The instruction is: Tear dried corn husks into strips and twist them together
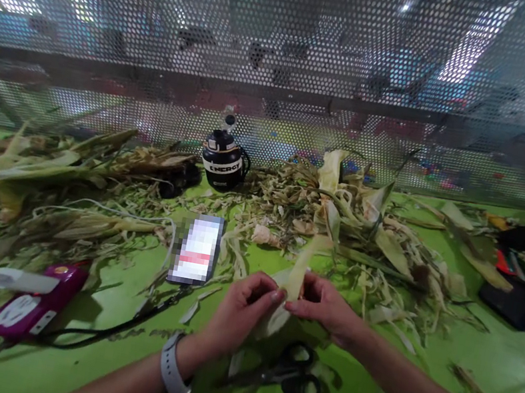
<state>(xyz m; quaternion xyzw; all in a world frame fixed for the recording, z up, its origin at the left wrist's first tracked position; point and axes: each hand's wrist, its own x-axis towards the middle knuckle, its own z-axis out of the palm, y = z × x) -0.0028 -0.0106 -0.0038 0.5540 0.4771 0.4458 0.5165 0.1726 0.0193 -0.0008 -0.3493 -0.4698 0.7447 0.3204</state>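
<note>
Both hands meet over the green table (112,360), pinching a pale strip of corn husk (298,274). My left hand (243,305), with a white watch band (173,367) on the wrist, grips its lower left side between thumb and fingers. From the right, my right hand (324,308) closes on the strip near the same spot. The husk stands up above the fingers, and a paler part hangs below them. Black-handled scissors (299,376) lie on the table just beneath the hands.
A lit phone (197,249) lies left of the hands, near a purple power strip (34,305) with a white plug. Behind stand a black jug (222,161) and a heap of dried husks (288,194). A perforated metal screen (289,45) closes off the back. A dark phone (509,297) lies right.
</note>
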